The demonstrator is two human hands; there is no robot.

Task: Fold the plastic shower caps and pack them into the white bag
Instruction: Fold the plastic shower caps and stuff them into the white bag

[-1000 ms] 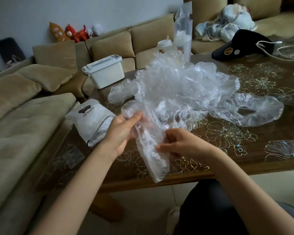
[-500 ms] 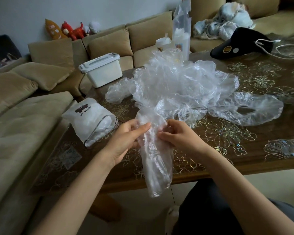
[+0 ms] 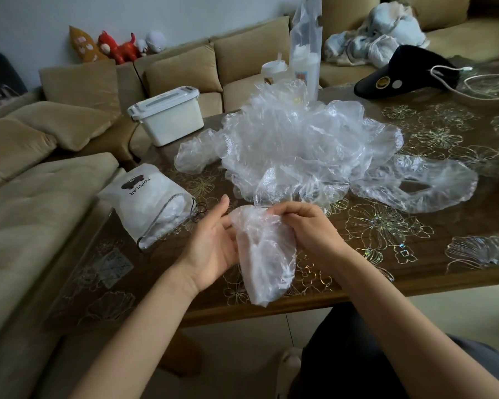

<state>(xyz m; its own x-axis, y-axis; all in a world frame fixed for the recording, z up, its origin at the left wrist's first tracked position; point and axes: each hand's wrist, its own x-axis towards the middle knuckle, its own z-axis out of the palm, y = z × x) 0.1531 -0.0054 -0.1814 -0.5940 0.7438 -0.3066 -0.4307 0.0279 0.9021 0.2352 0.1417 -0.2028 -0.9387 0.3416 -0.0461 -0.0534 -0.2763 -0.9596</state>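
White bag (image 3: 153, 203): lies on the table (image 3: 415, 254), off to the left of the left fingertips. Its drawstring mouth is turned toward them, and what is inside cannot be made out.

Left hand (image 3: 211, 249): palm turned inward, thumb up, fingers fairly straight and laid against the left side of the held shower cap (image 3: 267, 260). It supports the cap rather than clasping it.

Held shower cap: gathered into a narrow, crumpled bundle between the two hands. Its lower end hangs below the fingers, past the table edge.

Right hand (image 3: 308, 228): fingers curled, pinching the top edge of the bundle.

Pile of shower caps (image 3: 294, 139): loose and unfolded, just beyond both sets of fingertips.

Spread cap (image 3: 415, 182): lies flat, beyond and to the right of the right fingers.

Step in hand: folding one cap down to packing size, by the look of it partway done.

Next move: likely another fold to halve the hanging length. Air trapped in the thin film will need pressing out, with a firm pinch so the bundle does not spring open on the way to the bag mouth.
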